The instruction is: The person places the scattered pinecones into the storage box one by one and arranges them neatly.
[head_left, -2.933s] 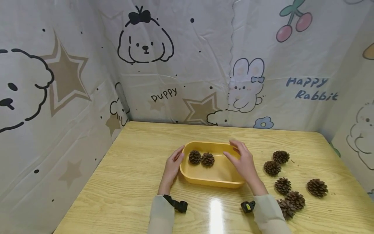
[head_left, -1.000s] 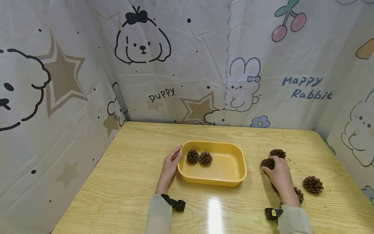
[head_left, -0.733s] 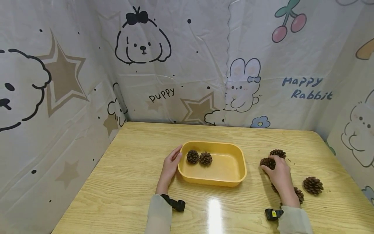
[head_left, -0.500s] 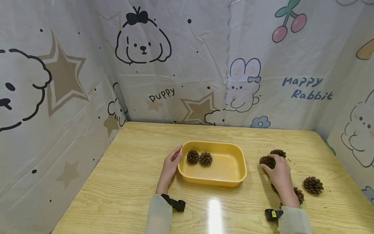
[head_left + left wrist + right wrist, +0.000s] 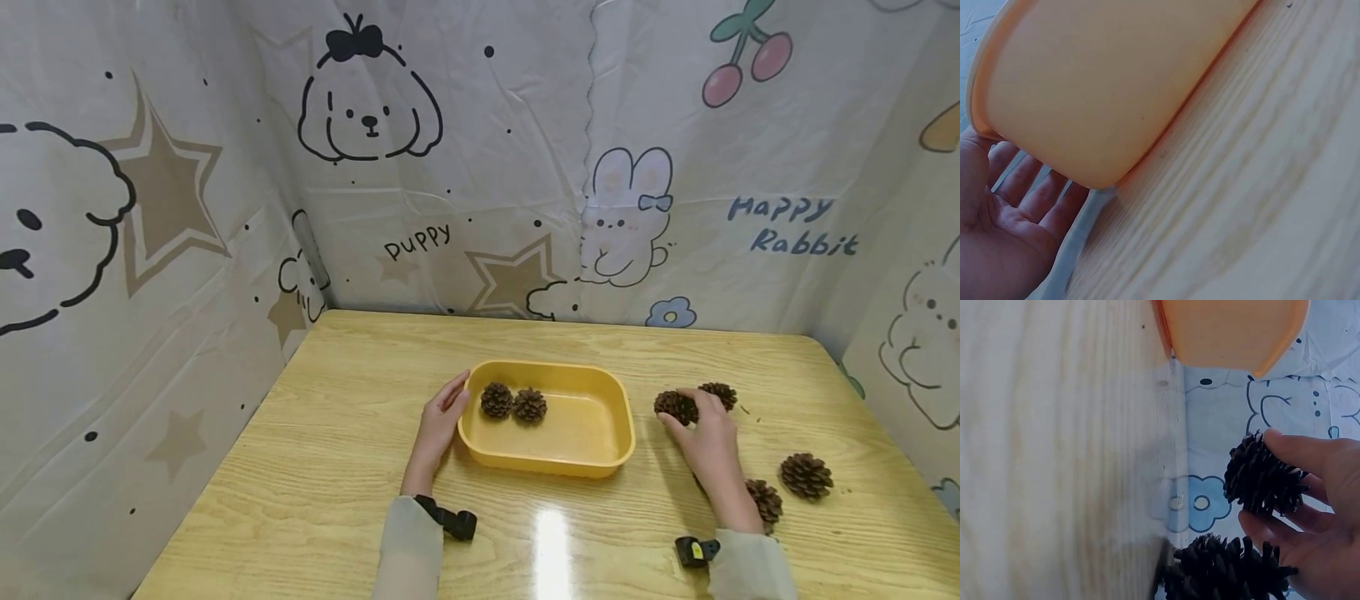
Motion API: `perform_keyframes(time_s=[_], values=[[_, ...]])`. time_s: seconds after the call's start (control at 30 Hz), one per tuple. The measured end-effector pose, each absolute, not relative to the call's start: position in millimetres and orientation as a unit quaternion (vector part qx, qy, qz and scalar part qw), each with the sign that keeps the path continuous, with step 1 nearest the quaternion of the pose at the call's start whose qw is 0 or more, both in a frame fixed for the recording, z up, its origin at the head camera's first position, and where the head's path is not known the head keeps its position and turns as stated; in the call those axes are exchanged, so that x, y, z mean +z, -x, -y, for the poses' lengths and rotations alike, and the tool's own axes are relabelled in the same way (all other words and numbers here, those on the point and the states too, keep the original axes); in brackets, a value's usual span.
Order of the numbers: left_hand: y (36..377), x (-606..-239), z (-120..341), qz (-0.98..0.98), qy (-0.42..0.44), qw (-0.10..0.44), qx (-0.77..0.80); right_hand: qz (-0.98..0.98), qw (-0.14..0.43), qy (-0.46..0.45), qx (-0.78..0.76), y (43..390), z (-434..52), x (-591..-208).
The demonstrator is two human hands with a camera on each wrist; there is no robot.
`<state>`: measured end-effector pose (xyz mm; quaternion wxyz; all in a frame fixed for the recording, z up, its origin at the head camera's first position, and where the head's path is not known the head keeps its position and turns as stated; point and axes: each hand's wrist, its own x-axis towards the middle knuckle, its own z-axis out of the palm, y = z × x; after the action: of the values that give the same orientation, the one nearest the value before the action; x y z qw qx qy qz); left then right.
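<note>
A: Pine cone (image 5: 677, 407) sits pinched in the right hand (image 5: 705, 437), thumb and fingers (image 5: 1300, 452) curled round it. It hangs just right of the yellow tray (image 5: 592, 457), between the tray and another cone (image 5: 718, 394) behind the hand. The wrist view shows the held cone (image 5: 1263, 476) above a second cone (image 5: 1225, 572) below the palm.

B: Left hand?

A: Left hand (image 5: 442, 417) rests flat against the tray's left end, fingers (image 5: 1041, 197) straight and relaxed, holding nothing. Palm seen beside the tray wall (image 5: 1097, 94).

B: Surface and room?

A: Desk (image 5: 345, 433) is pale wood grain, glossy, with a bright glare patch near the front edge. Two cones (image 5: 513, 403) lie side by side, touching, in the tray's left half. Loose on the desk to the right: one cone (image 5: 806, 476) well apart, one (image 5: 763, 500) partly hidden by the right forearm. Three sides are closed off by a wrinkled cartoon curtain (image 5: 525, 167) printed with a puppy, stars, a rabbit and cherries.

B: Change against earlier frames?

A: About three seconds ago the right hand was over the tray's right end. A second ago it lay on the cone at the desk. Now the cone is lifted and shifted toward the tray. Left hand, tray and the two cones inside are unchanged.
</note>
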<state>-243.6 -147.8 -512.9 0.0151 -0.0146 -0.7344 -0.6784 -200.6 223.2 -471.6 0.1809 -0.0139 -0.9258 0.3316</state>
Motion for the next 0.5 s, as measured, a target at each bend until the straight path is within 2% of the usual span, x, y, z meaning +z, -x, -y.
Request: perform_keyframes(time_s=[0.5], values=[[240.9,-508.5,147.0,0.731,0.013,0.011,-0.682,0.904,0.246,-0.019,0.35,205.9,-203.9,-463.2]])
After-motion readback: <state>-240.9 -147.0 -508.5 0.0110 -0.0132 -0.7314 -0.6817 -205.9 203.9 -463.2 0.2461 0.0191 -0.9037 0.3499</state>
